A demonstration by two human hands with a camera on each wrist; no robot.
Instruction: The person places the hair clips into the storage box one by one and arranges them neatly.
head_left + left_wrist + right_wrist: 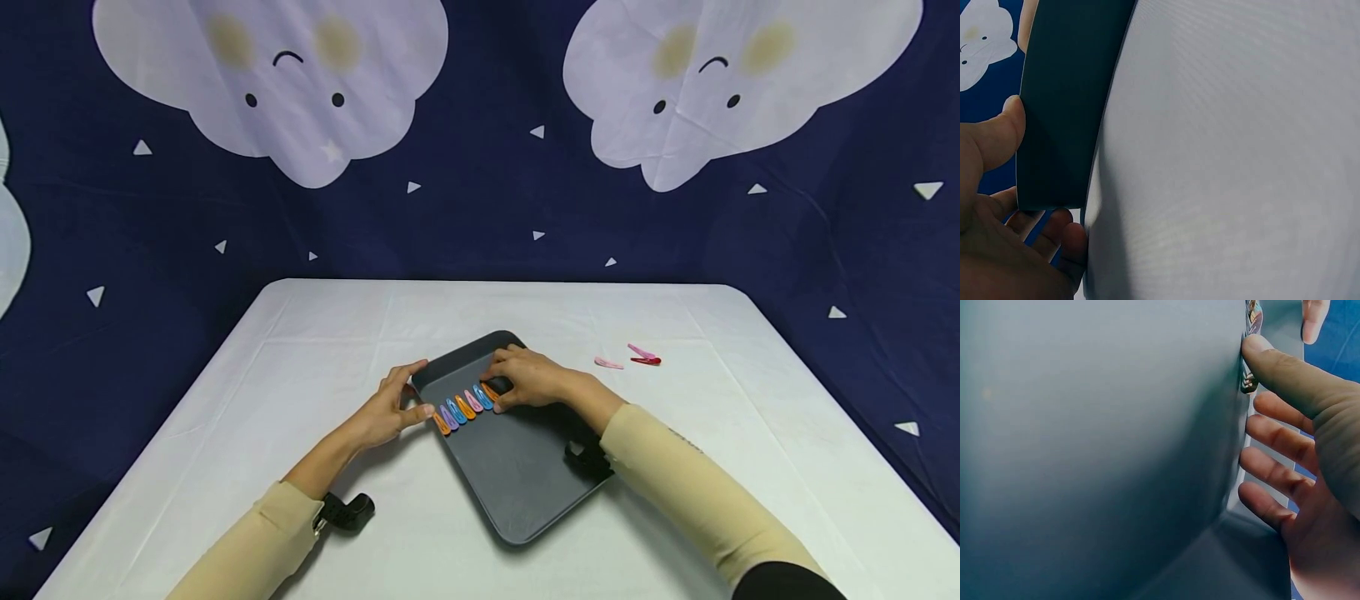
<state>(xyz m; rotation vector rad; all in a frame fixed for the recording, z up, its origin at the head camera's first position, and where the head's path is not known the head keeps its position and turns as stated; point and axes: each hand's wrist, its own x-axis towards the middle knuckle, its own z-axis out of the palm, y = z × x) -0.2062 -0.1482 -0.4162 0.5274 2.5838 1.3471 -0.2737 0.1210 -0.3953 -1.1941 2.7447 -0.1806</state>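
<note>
A dark grey rectangular tray lies at an angle on the table. Across its far part runs a slanting row of several snap hair clips in orange, purple, blue and pink. My left hand grips the tray's far left corner, thumb on the rim and fingers along the outer wall; the left wrist view shows this thumb against the wall. Over the tray, my right hand pinches the orange hair clip at the row's right end between thumb and fingers. In the right wrist view, its thumb touches the clips' edge.
To the tray's right, a light pink hair clip lies on the white-covered table, near a brighter pink clip and a red clip. A dark blue cloth with clouds hangs behind the table.
</note>
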